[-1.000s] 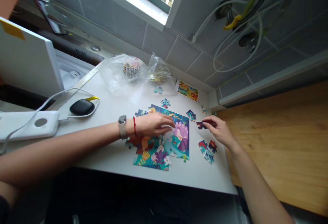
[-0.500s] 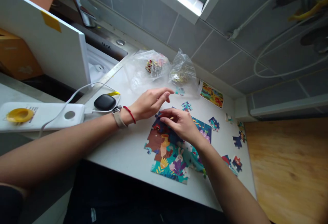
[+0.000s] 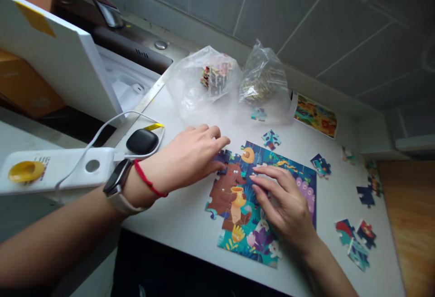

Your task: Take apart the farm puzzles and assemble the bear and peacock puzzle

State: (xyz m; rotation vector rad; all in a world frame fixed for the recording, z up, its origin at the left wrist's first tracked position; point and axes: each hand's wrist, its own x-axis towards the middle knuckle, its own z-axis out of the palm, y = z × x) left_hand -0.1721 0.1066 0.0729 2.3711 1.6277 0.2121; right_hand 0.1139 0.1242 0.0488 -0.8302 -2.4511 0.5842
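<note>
You are working over the jigsaw puzzle (image 3: pixel 244 238) lying on the white bench (image 3: pixel 176 229). Your left hand (image 3: pixel 185 156) is resting open, fingers spread, with its fingertips touching the dark blue pieces (image 3: pixel 222 159) at the puzzle's upper left edge, beside the brown bear. Your right hand (image 3: pixel 283 202) is lying open and flat across the puzzle's middle, and neither hand is visibly gripping a piece. Pressing lightly with flat fingers is keeping the joined pieces seated without lifting them. A loose piece (image 3: pixel 271 139) is lying just above the puzzle, another (image 3: pixel 321 165) is lying to its right, and a small group of pieces (image 3: pixel 356 245) is sitting further right. Two clear plastic bags (image 3: pixel 263 75) are lying behind them.
</note>
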